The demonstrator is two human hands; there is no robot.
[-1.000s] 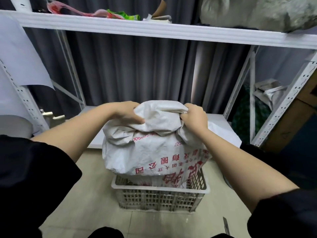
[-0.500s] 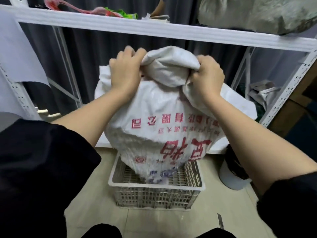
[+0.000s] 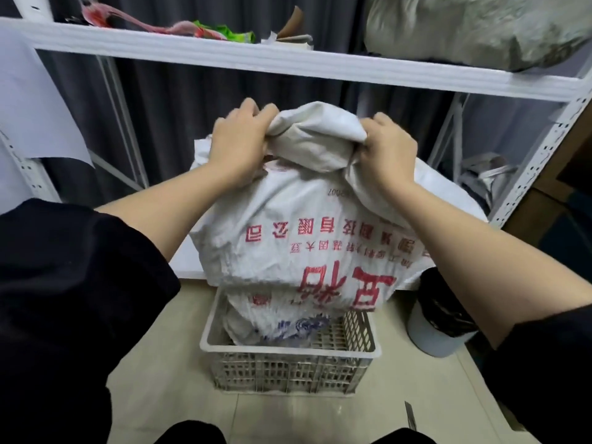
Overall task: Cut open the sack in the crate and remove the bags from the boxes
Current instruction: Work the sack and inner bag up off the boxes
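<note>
A bulky white woven sack [image 3: 301, 238] with red printed characters hangs partly lifted over a pale plastic crate [image 3: 288, 363] on the floor. Its bottom end still dips inside the crate. My left hand [image 3: 238, 145] grips the bunched top of the sack on the left side. My right hand [image 3: 387, 149] clutches the gathered fabric on the right side. Whatever is inside the sack is hidden.
A white metal shelf rack [image 3: 288, 64] runs across just above the sack, with a large grey bundle [image 3: 474, 24] on its right end. A bin with a black liner [image 3: 439, 322] stands right of the crate. A small blade-like tool [image 3: 410, 418] lies on the tiled floor.
Both hands have pulled the sack upward out of the crate over the last second; since half a second ago it has stayed at about the same height.
</note>
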